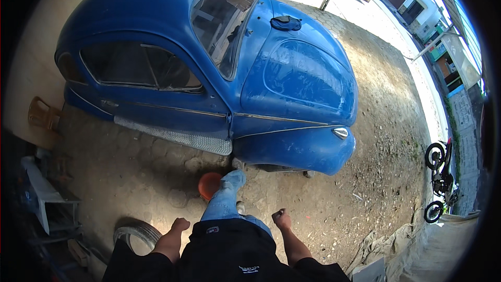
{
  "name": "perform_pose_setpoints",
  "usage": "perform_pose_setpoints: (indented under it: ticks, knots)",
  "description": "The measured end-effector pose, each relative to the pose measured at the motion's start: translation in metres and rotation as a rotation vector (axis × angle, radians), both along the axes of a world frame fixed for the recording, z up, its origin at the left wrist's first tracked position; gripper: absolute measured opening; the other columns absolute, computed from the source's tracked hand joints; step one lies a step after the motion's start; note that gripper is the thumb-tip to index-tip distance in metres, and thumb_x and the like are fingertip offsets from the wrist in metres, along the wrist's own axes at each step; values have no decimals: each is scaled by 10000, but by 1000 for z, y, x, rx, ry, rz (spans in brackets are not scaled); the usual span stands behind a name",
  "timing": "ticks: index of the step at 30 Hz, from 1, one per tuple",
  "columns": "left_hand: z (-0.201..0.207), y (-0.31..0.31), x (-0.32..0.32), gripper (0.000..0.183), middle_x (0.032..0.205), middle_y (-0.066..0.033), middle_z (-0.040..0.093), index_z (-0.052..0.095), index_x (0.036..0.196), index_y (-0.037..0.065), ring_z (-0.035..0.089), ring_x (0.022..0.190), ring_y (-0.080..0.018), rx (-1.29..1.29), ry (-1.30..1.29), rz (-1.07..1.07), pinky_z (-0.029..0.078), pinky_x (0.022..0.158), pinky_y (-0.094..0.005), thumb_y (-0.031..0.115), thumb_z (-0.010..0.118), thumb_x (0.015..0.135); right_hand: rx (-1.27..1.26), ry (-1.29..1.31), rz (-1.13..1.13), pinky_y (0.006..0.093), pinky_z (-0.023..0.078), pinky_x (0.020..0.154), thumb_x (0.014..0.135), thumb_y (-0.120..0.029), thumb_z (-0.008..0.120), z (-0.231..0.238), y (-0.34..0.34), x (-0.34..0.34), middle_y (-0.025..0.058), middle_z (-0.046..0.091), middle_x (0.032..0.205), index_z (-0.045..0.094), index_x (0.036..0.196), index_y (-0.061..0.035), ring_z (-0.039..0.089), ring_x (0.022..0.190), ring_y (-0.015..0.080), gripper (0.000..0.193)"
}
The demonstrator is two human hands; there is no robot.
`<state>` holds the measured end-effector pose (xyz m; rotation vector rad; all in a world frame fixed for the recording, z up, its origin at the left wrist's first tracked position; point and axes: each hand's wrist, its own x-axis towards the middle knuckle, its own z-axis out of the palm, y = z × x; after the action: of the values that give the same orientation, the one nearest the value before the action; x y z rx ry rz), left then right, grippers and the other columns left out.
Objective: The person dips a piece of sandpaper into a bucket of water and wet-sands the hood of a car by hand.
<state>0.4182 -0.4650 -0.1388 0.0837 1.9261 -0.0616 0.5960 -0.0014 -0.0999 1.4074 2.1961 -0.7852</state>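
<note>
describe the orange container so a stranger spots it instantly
Start at the big blue car, then the silvery running board along its near side. Just off that board's front end, left of the person's jeans, sits a round container. Its reddish-orange colour sets it apart from the dark tyre nearby.

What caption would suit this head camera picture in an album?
Left hand and right hand held low beside a blue car, with an orange bucket and a tire nearby.
</note>
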Motion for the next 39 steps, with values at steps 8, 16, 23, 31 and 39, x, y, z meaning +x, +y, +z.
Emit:
perform_pose_setpoints:
  ticks: [8, 16, 23, 31, 39]
  knots:
    - [21, -219, 203, 531, 1396, -221, 538, 606, 1298, 3, 507, 1330, -305, 216, 446, 333, 445, 1051, -389, 349, 444, 929, -213, -226, -188, 387, 516, 961, 620, -284, 851, 5, -17, 180, 160, 699, 1106, 483, 1349, -135, 670, 1069, 319, 830]
    - [-8, -155, 50, 249, 1040, -227, 680, 707, 1036, 83, 675, 989, -349, 236, 489, 703, 540, 864, -429, 264, 602, 902, -22, -39, 155, 422, 502, 973, 681, -327, 860, -27, -85, 56, 239, 624, 1245, 410, 1409, -36, 634, 1134, 362, 904]
    - [-121, -137, -22, 209, 995, -148, 714, 678, 1098, 83, 694, 872, -285, 604, 543, 960, 539, 784, -366, 220, 620, 951, -261, -12, 445, 454, 460, 1016, 891, -525, 656, -170, -213, -128, 299, 573, 1296, 403, 1417, 53, 555, 1220, 431, 822]
    - [-216, -276, 40, 209, 1045, -100, 693, 655, 1140, 54, 674, 918, -211, 393, 426, 1088, 512, 826, -330, 112, 540, 976, -174, -284, 351, 484, 495, 946, 852, -736, 531, -407, -253, -250, 197, 667, 1207, 621, 1280, -180, 601, 1174, 395, 707]
    - [-222, -428, 149, 280, 1014, -151, 678, 654, 1153, 25, 672, 908, -211, -61, 100, 1066, 563, 781, -337, 147, 469, 982, -39, -241, 464, 494, 500, 977, 897, -280, 583, -536, -333, -251, 172, 506, 1354, 446, 1388, -160, 559, 1215, 385, 524]
